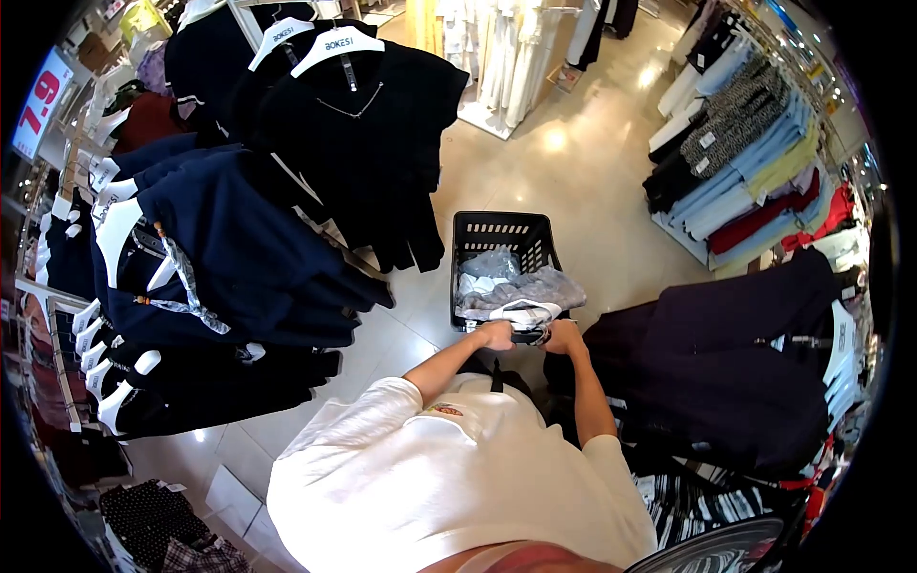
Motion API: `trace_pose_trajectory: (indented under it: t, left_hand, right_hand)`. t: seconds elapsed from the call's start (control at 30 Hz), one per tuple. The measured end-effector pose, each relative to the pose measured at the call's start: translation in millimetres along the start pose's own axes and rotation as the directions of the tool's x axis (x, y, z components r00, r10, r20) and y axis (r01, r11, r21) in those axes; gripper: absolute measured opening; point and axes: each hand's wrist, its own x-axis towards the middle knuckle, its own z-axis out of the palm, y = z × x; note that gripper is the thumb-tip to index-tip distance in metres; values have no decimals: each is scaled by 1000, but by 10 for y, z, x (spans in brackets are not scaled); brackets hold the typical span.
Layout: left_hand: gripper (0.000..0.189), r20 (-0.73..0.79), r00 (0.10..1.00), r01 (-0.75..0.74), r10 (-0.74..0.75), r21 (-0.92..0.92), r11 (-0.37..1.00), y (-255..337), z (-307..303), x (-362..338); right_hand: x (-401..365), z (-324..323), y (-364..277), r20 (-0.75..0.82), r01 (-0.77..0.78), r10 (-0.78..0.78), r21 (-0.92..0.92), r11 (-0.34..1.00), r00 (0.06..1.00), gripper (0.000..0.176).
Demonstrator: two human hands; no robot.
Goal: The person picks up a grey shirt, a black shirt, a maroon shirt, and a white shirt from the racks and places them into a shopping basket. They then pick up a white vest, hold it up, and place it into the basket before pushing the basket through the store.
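Observation:
In front of my body is a black plastic shopping basket (pixel 501 222) with slotted walls. My left hand (pixel 494 334) is closed on the left of its near edge, by the handle. At the right of the same edge my right hand (pixel 564 336) is closed too; the exact grip of its fingers is partly hidden. Inside the basket lies a grey, crumpled garment (pixel 549 286), hanging partly over the right side. Clear plastic wrapping (pixel 492 263) shows behind it, and a white piece of cloth (pixel 525 313) lies close to my hands.
Dark tops (pixel 353 105) on white hangers crowd the left, with navy garments (pixel 229 248) nearer me. Dark purple clothing (pixel 726 353) hangs close on the right. Farther off stands a rack of folded-over coloured trousers (pixel 755 181). Shiny tiled floor (pixel 564 172) runs ahead between the racks.

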Motion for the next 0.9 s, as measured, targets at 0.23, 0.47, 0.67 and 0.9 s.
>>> trace_pose_trajectory:
  t: [0.23,0.47,0.67,0.9]
  left_hand:
    - [42,-20,997,68,-68,-27,997,121,-313,237]
    - [41,-91,992,82,-88,-68,994,52,-583,545]
    - [34,-154,976,140,-157,-120,983,-14,-807,863]
    - [31,-451,840,301,-302,-77,951,164,-1105,1051]
  right_hand:
    - [384,-243,229,29,32,-31,-23,999,999,35]
    - [892,-450,472,79,44,-41,-38,998,996,38]
    - [1257,-867,515,52,142,-143,16,990,988,38]
    - [1881,-1064,732,81,204,-201,-34,978,976,37]
